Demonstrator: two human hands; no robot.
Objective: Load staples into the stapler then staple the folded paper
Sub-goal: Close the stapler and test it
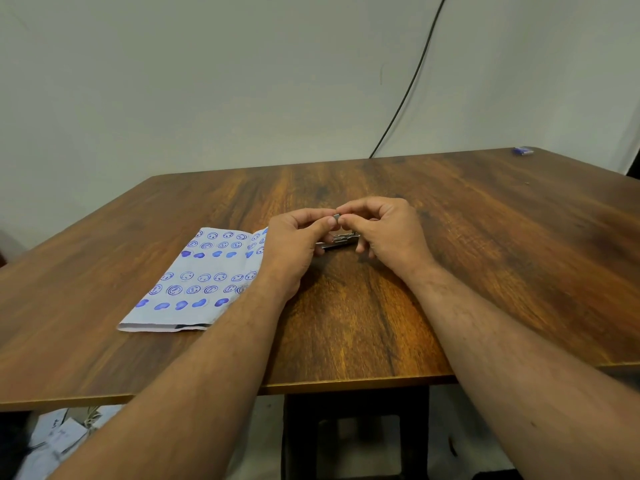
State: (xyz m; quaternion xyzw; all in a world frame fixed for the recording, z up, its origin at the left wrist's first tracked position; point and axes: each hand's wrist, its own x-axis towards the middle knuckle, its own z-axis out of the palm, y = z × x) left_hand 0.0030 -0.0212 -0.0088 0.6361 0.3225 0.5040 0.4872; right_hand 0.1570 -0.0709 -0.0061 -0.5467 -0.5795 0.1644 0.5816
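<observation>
Progress: early. Staples not yet in the stapler [341, 241], judging by the strip of staples [336, 217] held above it; loading + stapling both left.
Stapler: lies on the surface [485, 237] near its middle, under/between the hands, looks opened (partly hidden, can't be sure).
Folded paper [194, 278]: flat on surface, left of stapler, toward the near edge; untouched, its right part under the left wrist.
Left hand [294, 240]: thumb + forefinger pinch the strip's left end, other fingers curled.
Right hand [388, 230]: pinches the strip's right end, fingertip to fingertip w/ the left; lower fingers curl down by the stapler (contact unclear).
Arms: both forearms reach in from the near edge, converging.
</observation>
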